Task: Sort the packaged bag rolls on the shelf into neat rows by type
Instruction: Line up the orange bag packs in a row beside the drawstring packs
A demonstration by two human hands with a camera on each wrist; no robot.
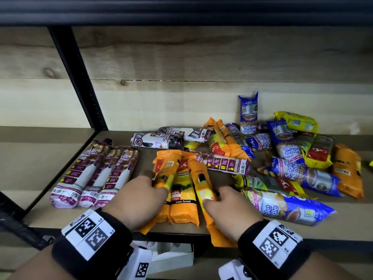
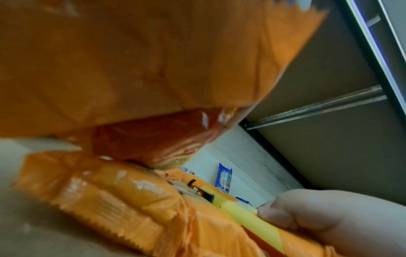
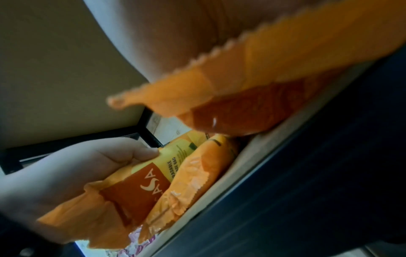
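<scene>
Fingers of your left hand (image 1: 139,196) gripped one orange roll (image 1: 164,178), lower centre of frame. Your right hand (image 1: 228,207) pinched another orange roll (image 1: 203,190) beside it.

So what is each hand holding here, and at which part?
The left hand grips the leftmost orange garbage bag roll around its middle. The right hand grips the rightmost orange roll around its lower middle. Both rolls lie on the shelf.

Orange pack (image 1: 182,190) reads "Lemon Scented"; purple-white packs (image 1: 94,174) "DRAW STRING BAG"; blue packs (image 1: 290,150) "Singlet Handle"
</scene>
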